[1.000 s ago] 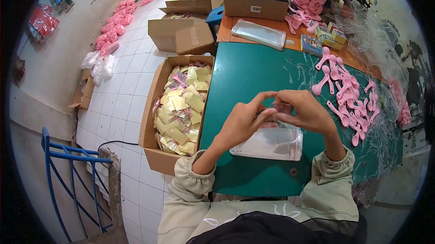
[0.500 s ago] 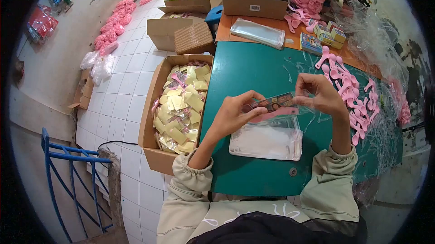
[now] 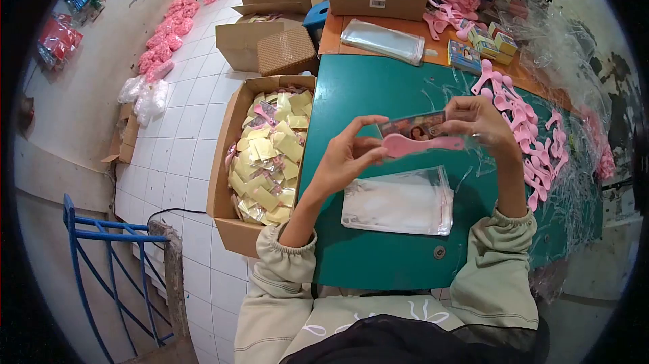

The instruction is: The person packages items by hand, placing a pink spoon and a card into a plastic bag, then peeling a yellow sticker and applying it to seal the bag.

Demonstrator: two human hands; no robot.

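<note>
Pink spoon [image 3: 422, 146]: right between your fingertips, against the printed card [image 3: 418, 127].
Left hand [image 3: 346, 156]: pinching the spoon's bowl end, seemingly steadying it.
Right hand [image 3: 481, 126]: gripping the card's far end, likely keeping it level.
Clear bags [image 3: 399, 205]: below your fingers, handily close.

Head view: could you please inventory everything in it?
Held spoon: one, pink, centre
Card: one, dark, beside spoon
Table: one, green, centre
Orange surface: one, behind table
Clear bags: two stacks, centre, back
Loose spoons: many, pink, right
Packets: many, yellow, in near carton
Cartons: several, brown, left, back
Small boxes: several, blue-yellow, back
Bundles: many, pink, left floor
Film: uncounted, clear, right
Railing: one, blue, lower left
Left hand, right hand: one each, centre
</note>
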